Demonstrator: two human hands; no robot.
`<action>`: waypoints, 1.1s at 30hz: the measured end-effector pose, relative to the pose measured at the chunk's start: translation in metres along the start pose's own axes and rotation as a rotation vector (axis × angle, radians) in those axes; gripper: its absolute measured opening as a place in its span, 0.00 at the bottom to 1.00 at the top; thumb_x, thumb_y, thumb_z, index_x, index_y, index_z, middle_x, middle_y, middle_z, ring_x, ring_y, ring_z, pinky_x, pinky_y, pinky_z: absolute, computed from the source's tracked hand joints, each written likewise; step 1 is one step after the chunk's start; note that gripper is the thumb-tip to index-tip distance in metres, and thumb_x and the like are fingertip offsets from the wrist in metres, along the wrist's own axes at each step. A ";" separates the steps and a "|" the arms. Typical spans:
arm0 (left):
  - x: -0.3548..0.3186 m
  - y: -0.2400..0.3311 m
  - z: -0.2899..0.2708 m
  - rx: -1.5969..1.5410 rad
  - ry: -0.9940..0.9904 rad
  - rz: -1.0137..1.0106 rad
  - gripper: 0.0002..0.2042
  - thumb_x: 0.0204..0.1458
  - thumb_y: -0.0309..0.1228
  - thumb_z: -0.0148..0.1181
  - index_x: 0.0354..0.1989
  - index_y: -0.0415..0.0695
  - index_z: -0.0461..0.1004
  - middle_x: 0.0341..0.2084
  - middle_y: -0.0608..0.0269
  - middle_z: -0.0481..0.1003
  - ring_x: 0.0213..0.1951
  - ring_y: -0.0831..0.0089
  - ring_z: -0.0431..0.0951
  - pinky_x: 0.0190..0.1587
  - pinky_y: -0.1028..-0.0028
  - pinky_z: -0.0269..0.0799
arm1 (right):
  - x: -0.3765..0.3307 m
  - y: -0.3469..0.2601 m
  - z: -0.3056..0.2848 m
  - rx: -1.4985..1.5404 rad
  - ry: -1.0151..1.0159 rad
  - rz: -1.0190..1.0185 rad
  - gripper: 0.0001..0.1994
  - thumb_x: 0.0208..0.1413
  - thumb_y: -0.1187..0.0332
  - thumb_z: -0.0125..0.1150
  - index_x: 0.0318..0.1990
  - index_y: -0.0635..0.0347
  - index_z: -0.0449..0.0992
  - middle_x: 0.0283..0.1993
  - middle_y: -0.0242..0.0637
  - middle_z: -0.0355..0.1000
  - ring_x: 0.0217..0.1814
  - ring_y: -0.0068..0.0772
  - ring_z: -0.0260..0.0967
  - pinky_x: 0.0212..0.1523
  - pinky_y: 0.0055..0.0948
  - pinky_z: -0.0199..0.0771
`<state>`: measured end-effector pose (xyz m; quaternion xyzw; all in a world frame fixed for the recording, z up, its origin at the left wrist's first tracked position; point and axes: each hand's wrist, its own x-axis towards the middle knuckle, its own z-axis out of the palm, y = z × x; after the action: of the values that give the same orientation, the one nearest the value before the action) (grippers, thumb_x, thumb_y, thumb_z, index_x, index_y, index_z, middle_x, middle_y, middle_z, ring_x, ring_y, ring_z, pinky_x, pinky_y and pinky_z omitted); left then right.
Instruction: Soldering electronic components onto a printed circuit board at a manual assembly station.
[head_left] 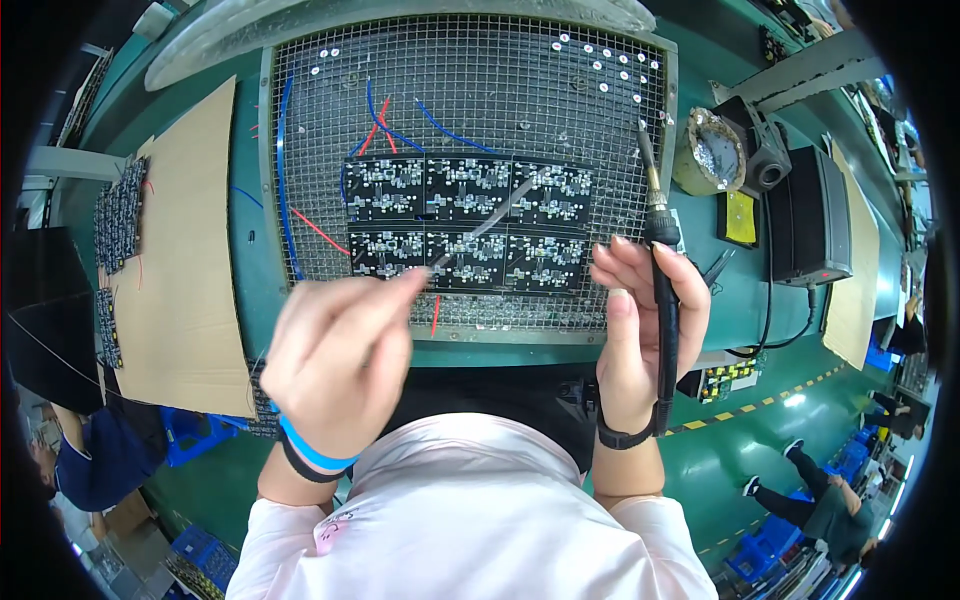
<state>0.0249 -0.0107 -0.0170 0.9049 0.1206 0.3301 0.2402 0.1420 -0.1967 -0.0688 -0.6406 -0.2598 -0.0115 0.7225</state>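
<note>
My left hand point(340, 350) is closed, thumb and forefinger pinching a thin silvery strip point(490, 222). This strip slants up and right across a panel of black circuit boards point(466, 258) in two rows, which lies on a metal mesh tray point(400, 335). I cannot tell whether the strip touches the boards. At the panel's right, my right hand point(640, 330) holds a soldering iron point(662, 300) by its black handle. The iron stands nearly upright in the picture, its metal tip over the mesh's right side. The fingers of that hand are loosely curled.
Blue wires point(286, 180) and red wires point(320, 230) lie on the mesh, with small white round pieces point(624, 60) at its far right. Beyond the tray's right edge are a crusted pot point(712, 150), a yellow sponge point(738, 218) and a dark box point(808, 225). Cardboard point(190, 270) lies left.
</note>
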 end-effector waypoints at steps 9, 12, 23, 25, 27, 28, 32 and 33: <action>0.015 0.012 0.015 -0.076 -0.108 0.137 0.17 0.37 0.12 0.63 0.38 0.41 0.82 0.27 0.61 0.76 0.27 0.68 0.74 0.29 0.73 0.70 | -0.001 0.000 -0.007 0.085 -0.030 0.012 0.22 0.58 0.84 0.53 0.60 0.67 0.60 0.56 0.55 0.69 0.56 0.43 0.73 0.57 0.37 0.75; 0.015 0.007 0.014 -0.033 -0.051 0.160 0.19 0.34 0.13 0.65 0.38 0.42 0.82 0.27 0.61 0.75 0.25 0.66 0.73 0.27 0.72 0.70 | 0.000 -0.001 -0.008 0.049 -0.038 0.007 0.22 0.58 0.84 0.53 0.60 0.67 0.60 0.56 0.55 0.69 0.55 0.43 0.74 0.56 0.37 0.76; 0.006 0.003 -0.003 -0.036 -0.076 0.093 0.17 0.35 0.13 0.64 0.36 0.41 0.82 0.26 0.60 0.76 0.26 0.66 0.74 0.27 0.73 0.70 | -0.001 -0.002 -0.004 -0.008 0.002 0.004 0.22 0.63 0.76 0.48 0.63 0.71 0.57 0.52 0.59 0.71 0.50 0.43 0.76 0.50 0.37 0.79; 0.005 0.001 -0.005 -0.018 -0.057 0.077 0.17 0.35 0.13 0.64 0.36 0.41 0.82 0.26 0.60 0.76 0.26 0.66 0.74 0.27 0.73 0.70 | -0.002 -0.003 -0.003 -0.013 0.009 0.004 0.22 0.64 0.75 0.48 0.63 0.72 0.56 0.51 0.59 0.71 0.49 0.44 0.76 0.49 0.37 0.79; 0.004 -0.002 -0.008 0.020 -0.016 0.044 0.17 0.35 0.13 0.63 0.36 0.41 0.81 0.26 0.60 0.76 0.26 0.67 0.74 0.28 0.73 0.70 | -0.003 -0.005 0.001 0.077 0.090 0.023 0.23 0.65 0.71 0.47 0.64 0.75 0.55 0.47 0.58 0.73 0.43 0.42 0.77 0.45 0.36 0.80; 0.004 -0.002 -0.010 0.021 -0.016 0.044 0.17 0.35 0.13 0.63 0.36 0.41 0.81 0.26 0.60 0.76 0.26 0.67 0.74 0.28 0.73 0.70 | -0.004 -0.006 0.001 0.121 0.131 0.033 0.24 0.66 0.69 0.46 0.64 0.77 0.54 0.45 0.57 0.74 0.41 0.42 0.78 0.42 0.35 0.81; 0.001 -0.004 -0.013 0.021 0.042 -0.043 0.17 0.34 0.13 0.63 0.36 0.41 0.81 0.26 0.60 0.76 0.25 0.67 0.74 0.27 0.73 0.69 | -0.013 -0.013 -0.011 0.043 0.031 0.012 0.25 0.65 0.66 0.52 0.62 0.77 0.59 0.38 0.51 0.78 0.35 0.37 0.79 0.39 0.32 0.81; 0.001 -0.004 -0.013 0.013 0.047 -0.035 0.17 0.34 0.13 0.63 0.36 0.41 0.82 0.26 0.61 0.76 0.25 0.67 0.74 0.27 0.73 0.69 | -0.014 -0.014 -0.011 0.044 0.030 0.013 0.25 0.65 0.66 0.52 0.62 0.77 0.59 0.38 0.51 0.78 0.35 0.37 0.79 0.39 0.32 0.81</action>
<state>0.0171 -0.0023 -0.0099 0.8961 0.1439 0.3464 0.2372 0.1291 -0.2136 -0.0614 -0.6260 -0.2451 -0.0107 0.7402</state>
